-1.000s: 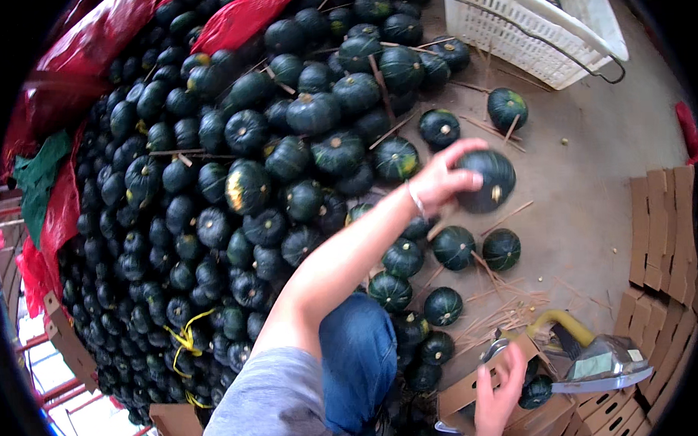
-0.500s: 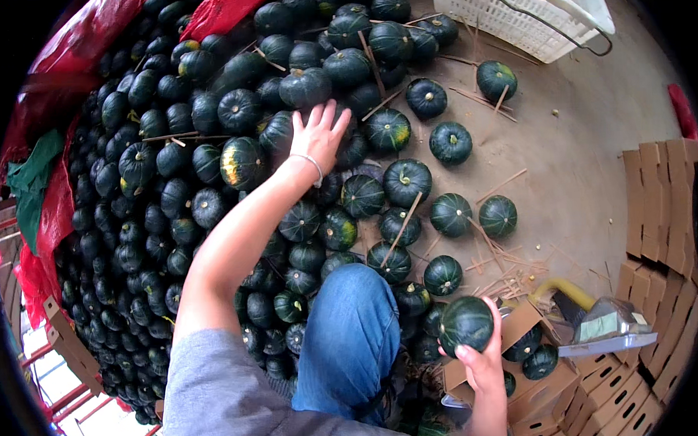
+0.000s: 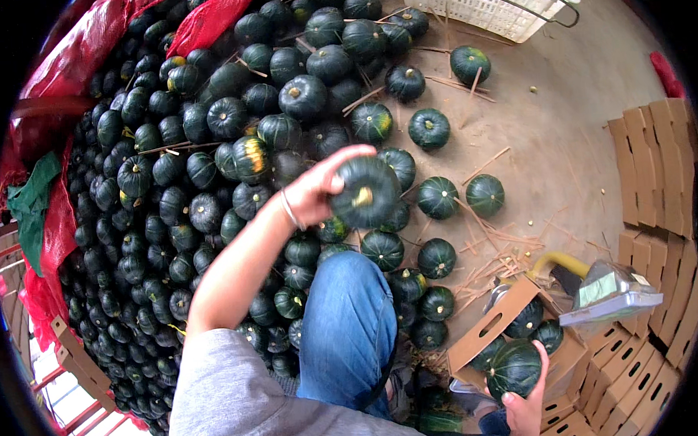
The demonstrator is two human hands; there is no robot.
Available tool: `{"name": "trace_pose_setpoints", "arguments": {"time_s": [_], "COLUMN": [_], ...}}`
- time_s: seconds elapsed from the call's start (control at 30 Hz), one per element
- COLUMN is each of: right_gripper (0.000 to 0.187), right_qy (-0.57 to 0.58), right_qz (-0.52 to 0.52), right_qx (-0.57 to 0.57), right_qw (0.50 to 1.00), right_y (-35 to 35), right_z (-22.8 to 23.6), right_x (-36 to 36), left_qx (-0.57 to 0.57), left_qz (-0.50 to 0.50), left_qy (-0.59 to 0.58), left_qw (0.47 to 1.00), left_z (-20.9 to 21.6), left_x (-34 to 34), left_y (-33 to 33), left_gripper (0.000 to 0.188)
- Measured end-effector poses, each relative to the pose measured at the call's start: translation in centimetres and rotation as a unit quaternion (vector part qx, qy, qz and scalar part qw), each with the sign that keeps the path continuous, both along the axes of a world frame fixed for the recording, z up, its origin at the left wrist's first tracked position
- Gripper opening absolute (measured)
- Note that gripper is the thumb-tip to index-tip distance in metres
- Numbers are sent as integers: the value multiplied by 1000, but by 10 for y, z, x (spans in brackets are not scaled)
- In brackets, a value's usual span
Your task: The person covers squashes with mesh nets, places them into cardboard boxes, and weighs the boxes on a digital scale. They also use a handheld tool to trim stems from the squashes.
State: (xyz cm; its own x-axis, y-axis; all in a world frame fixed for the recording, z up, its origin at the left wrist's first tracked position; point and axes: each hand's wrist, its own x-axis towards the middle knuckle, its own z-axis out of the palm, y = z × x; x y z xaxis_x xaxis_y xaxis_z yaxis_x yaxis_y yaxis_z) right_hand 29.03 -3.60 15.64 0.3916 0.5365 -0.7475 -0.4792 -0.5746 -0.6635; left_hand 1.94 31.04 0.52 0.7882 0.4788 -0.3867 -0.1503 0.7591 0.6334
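Note:
My left hand (image 3: 314,194), with a white band at the wrist, grips a dark green kabocha squash (image 3: 372,206) raised over the edge of the pile, its pale stem end showing. That squash is slightly blurred. At the lower right, my right hand (image 3: 531,405) is closed round another kabocha squash (image 3: 514,370), striped lighter green. It is at the near side of an open cardboard box (image 3: 476,338), in which further squashes (image 3: 525,319) lie. I cannot tell whether the squash in my right hand touches those. A large pile of kabocha squashes (image 3: 204,213) spreads over the left and middle.
A scale (image 3: 610,309) with a yellow part beside it stands right of the box. Stacked flat cartons (image 3: 663,172) line the right side. At the top is a white plastic crate (image 3: 488,9). Loose squashes (image 3: 429,129) and straw (image 3: 485,165) lie on the floor. Red sheeting (image 3: 59,70) borders the pile.
My left hand has lifted a squash off the pile and moved it nearer and to the right. My right hand has lowered its squash to the box. The view has shifted slightly.

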Motion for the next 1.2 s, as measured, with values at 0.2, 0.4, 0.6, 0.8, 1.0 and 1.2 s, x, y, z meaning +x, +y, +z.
{"name": "trace_pose_setpoints", "arguments": {"time_s": [0.2, 0.4, 0.6, 0.8, 1.0, 1.2], "right_gripper": [116, 114, 94, 77, 68, 64], "right_qy": [-122, -270, -406, -689, -680, -586], "right_qz": [-36, -2, 157, 384, 376, 173], "right_qx": [72, 54, -62, -73, 21, -98], "right_qw": [989, 961, 898, 610, 629, 785], "right_y": [-52, -149, -215, -226, -232, -363], "right_z": [49, 90, 26, -121, -162, -186], "right_x": [36, 132, 191, 210, 211, 231], "left_qx": [-67, -13, 445, 703, 773, 722], "left_qz": [26, -43, -237, -346, -347, -321], "left_qy": [-38, 67, 194, 69, 178, 176], "left_qw": [997, 997, 841, 617, 501, 587], "left_z": [26, 66, 82, 39, -24, 21], "left_x": [49, 134, 253, 331, 311, 272], "left_y": [-87, -165, -293, -434, -461, -385], "left_gripper": [65, 56, 68, 69, 55, 23]}}
